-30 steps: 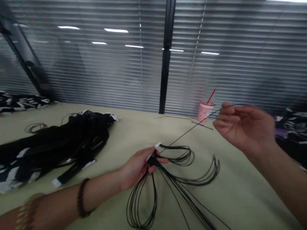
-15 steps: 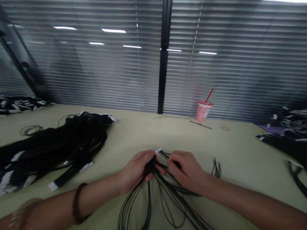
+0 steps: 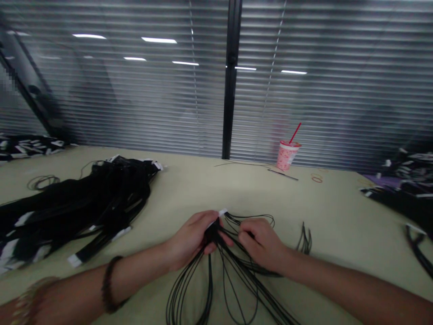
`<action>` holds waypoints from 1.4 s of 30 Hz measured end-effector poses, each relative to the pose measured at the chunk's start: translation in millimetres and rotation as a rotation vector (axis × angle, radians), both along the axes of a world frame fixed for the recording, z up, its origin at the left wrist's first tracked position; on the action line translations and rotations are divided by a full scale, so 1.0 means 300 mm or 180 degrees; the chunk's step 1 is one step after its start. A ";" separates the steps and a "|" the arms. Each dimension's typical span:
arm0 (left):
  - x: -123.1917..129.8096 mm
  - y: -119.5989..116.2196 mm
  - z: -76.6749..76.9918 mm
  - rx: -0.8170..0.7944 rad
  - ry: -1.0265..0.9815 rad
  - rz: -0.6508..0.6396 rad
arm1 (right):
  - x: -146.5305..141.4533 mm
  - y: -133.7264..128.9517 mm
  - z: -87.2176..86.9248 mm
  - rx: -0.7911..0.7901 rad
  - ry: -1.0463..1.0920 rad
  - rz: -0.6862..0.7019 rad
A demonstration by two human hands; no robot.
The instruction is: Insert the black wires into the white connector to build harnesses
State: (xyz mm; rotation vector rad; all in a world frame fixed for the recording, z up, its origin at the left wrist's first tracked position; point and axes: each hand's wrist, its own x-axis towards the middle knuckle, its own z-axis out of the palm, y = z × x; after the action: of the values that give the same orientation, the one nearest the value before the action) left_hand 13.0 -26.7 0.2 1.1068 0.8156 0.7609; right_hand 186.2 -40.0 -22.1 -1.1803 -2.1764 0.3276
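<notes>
Near the front of the table, my left hand (image 3: 192,239) is closed around a bundle of thin black cables (image 3: 212,232). A white connector (image 3: 223,211) pokes out past its thumb. From the bundle the cables fan down in loops toward the bottom edge of the view. My right hand (image 3: 260,239) is curled just to the right, its fingers pinched on some of the black strands. A thin cable loop runs from the white connector and arches behind the right hand. What lies inside its fingers is partly hidden.
A pile of black cables with white ends (image 3: 111,194) lies at left. More black cables (image 3: 402,203) are heaped at far right. A pink cup with a red straw (image 3: 287,155), a pen (image 3: 283,174) and rubber bands (image 3: 317,179) are by the blinds (image 3: 162,113).
My right hand has shifted slightly right and down. A cable loop now shows above it, beside the white connector. My left hand stays nearly still.
</notes>
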 end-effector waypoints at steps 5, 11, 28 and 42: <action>0.002 -0.004 0.003 -0.0036 0.0127 0.0061 | 0.003 0.005 0.005 -0.0167 0.0128 -0.0019; 0.000 -0.008 0.007 0.0023 0.0087 0.0037 | 0.004 0.008 -0.001 -0.0198 0.0108 -0.0106; -0.004 0.000 -0.008 0.0091 0.0137 -0.0034 | 0.009 0.011 -0.010 -0.0180 0.0275 -0.0133; -0.001 0.000 -0.009 0.0069 0.0167 0.0008 | 0.007 0.007 -0.008 -0.0110 0.0107 -0.0176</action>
State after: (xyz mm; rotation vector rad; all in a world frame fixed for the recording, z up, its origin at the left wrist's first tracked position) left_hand 12.6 -26.7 -2.4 1.1492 0.8548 0.7471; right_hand 188.2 -37.9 -24.5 -1.2429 -2.1131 0.3602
